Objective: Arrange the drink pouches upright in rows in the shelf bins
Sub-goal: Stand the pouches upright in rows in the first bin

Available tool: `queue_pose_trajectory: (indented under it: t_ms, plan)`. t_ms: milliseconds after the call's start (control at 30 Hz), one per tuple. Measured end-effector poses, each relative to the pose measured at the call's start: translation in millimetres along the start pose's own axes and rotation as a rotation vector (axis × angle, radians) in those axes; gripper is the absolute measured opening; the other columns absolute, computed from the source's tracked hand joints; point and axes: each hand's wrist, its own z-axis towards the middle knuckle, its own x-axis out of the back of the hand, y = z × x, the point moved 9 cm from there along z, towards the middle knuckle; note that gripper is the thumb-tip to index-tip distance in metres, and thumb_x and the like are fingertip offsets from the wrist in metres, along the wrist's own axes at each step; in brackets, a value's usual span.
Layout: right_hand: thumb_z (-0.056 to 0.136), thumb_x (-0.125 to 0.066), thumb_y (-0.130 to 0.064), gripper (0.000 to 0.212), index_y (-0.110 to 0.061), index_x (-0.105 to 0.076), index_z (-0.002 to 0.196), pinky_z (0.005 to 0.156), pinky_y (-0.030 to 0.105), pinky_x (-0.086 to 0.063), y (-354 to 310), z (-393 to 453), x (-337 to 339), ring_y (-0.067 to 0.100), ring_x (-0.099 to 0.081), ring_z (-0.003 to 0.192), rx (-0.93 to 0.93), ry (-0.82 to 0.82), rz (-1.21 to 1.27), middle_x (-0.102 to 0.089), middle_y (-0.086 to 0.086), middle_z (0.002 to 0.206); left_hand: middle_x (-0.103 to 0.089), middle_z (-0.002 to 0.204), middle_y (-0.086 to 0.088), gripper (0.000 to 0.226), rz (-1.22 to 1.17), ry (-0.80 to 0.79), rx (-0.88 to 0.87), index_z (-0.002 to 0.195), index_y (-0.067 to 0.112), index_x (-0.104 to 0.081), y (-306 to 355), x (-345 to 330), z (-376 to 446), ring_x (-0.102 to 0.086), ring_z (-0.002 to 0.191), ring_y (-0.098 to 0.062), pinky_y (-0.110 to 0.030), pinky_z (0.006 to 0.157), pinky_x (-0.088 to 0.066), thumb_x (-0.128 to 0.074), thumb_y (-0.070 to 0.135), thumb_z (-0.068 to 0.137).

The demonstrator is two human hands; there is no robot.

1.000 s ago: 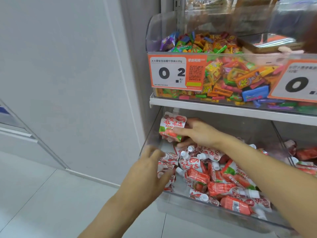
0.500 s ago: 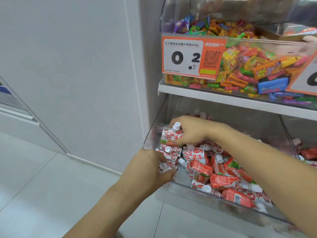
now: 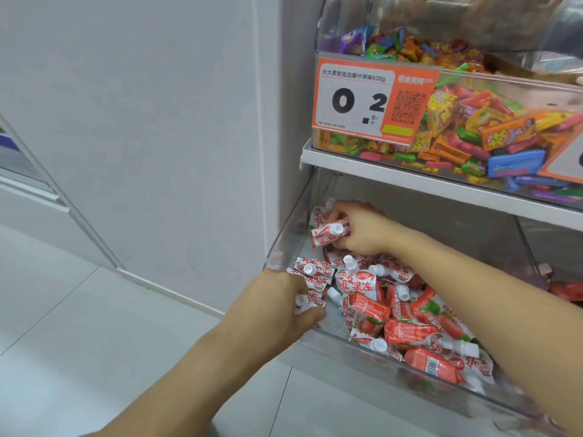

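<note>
The drink pouches (image 3: 372,298) are small red and white packs with white screw caps, and most are lying flat in a messy heap in the clear lower bin (image 3: 285,244). A few pouches are stood up in the back left corner of that bin. One pouch (image 3: 329,234) is gripped there by the curled fingers of the right hand (image 3: 362,230). Pouches at the front left are held by the left hand (image 3: 277,305), with fingers and thumb curled round them. A white shelf (image 3: 441,186) is set just above, so the back of the bin is partly hidden. On it a clear bin of bright candies (image 3: 473,127) is kept, with an orange price tag (image 3: 372,102) on its front.
</note>
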Motion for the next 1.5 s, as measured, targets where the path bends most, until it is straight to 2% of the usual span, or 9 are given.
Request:
queue_pose_trajectory:
  t_ms: [133,233,433,667,900,1133,1267,1400,1500]
  plan:
    - [0.077,-0.069,-0.066,0.048,-0.021,-0.076,0.094,0.069,0.033,-0.054,-11.8,8.3,-14.9,0.019,-0.066,0.079,-0.010,-0.127,-0.096,-0.073,0.000,0.088,-0.069,0.102,0.006,0.044,-0.013,-0.006,0.007,0.107,0.026,-0.069,-1.7,-0.5,0.8,-0.063,0.091,-0.013,-0.030,0.078,-0.052,-0.064,0.060,0.079]
    - [0.090,-0.063,-0.052,0.037,-0.017,-0.075,0.097,0.067,0.032,-0.051,-17.5,14.0,-20.8,0.014,-0.063,0.072,0.022,-0.187,-0.176,-0.073,0.002,0.088,-0.069,0.104,0.007,0.045,-0.013,0.002,-0.004,0.109,0.027,-0.069,-1.6,0.2,0.0,-0.063,0.093,-0.012,-0.028,0.078,-0.051,-0.063,0.060,0.080]
    - [0.082,-0.071,-0.057,0.061,-0.026,-0.059,0.133,0.105,0.038,-0.047,-20.5,15.5,-31.4,0.017,-0.058,0.120,0.062,-0.402,-0.199,-0.059,-0.005,0.135,-0.068,0.102,0.007,0.043,-0.009,0.002,-0.018,0.107,0.027,-0.069,-0.1,0.6,0.2,-0.063,0.091,-0.012,-0.029,0.078,-0.053,-0.062,0.060,0.081]
    - [0.075,-0.086,-0.029,0.056,-0.021,-0.060,0.124,0.098,0.039,-0.054,-23.5,17.3,-40.2,0.017,-0.067,0.107,0.051,-0.486,0.017,-0.069,0.000,0.119,-0.068,0.091,0.005,0.039,0.022,0.004,-0.027,0.096,0.024,-0.069,0.4,0.2,1.8,-0.062,0.083,-0.013,-0.032,0.074,-0.051,-0.061,0.059,0.082]
    - [0.089,-0.073,-0.024,0.016,-0.025,-0.058,0.096,0.093,0.047,-0.053,-9.7,21.2,-25.4,0.021,-0.067,0.096,0.103,-0.227,0.138,-0.070,0.004,0.104,-0.068,0.092,0.007,0.040,0.027,0.011,-0.029,0.097,0.025,-0.069,3.9,-0.9,3.4,-0.062,0.083,-0.012,-0.030,0.073,-0.052,-0.060,0.061,0.082]
    - [0.100,-0.049,-0.045,0.049,-0.013,-0.041,0.136,0.090,0.034,-0.046,-8.7,16.1,-51.5,0.024,-0.057,0.103,0.069,-0.502,-0.233,-0.059,0.009,0.128,-0.068,0.099,0.010,0.044,0.011,0.017,-0.015,0.104,0.028,-0.070,4.0,2.7,5.2,-0.061,0.089,-0.008,-0.026,0.078,-0.050,-0.061,0.064,0.080]
    - [0.104,-0.039,-0.046,0.062,-0.015,-0.024,0.155,0.111,0.032,-0.030,-9.3,17.5,-46.6,0.027,-0.037,0.141,0.058,-0.529,-0.340,-0.032,0.007,0.159,-0.065,0.105,0.011,0.044,-0.006,0.017,-0.030,0.108,0.029,-0.068,3.3,3.1,2.4,-0.061,0.093,-0.008,-0.024,0.079,-0.049,-0.060,0.062,0.081]
    - [0.102,-0.047,-0.044,0.045,-0.010,-0.060,0.128,0.089,0.034,-0.046,-5.6,24.8,-41.9,0.025,-0.061,0.102,0.100,-0.453,-0.258,-0.065,0.009,0.123,-0.063,0.103,0.009,0.040,0.004,0.010,-0.043,0.104,0.028,-0.068,2.5,1.8,1.5,-0.060,0.090,-0.010,-0.023,0.076,-0.048,-0.059,0.060,0.082]
    - [0.096,-0.060,-0.042,0.036,-0.007,-0.070,0.102,0.065,0.030,-0.042,-0.9,24.5,-45.0,0.018,-0.054,0.071,0.117,-0.467,-0.234,-0.069,0.009,0.088,-0.064,0.097,0.006,0.039,0.011,0.010,-0.052,0.101,0.025,-0.067,2.0,1.0,2.4,-0.061,0.086,-0.013,-0.029,0.076,-0.049,-0.058,0.059,0.083]
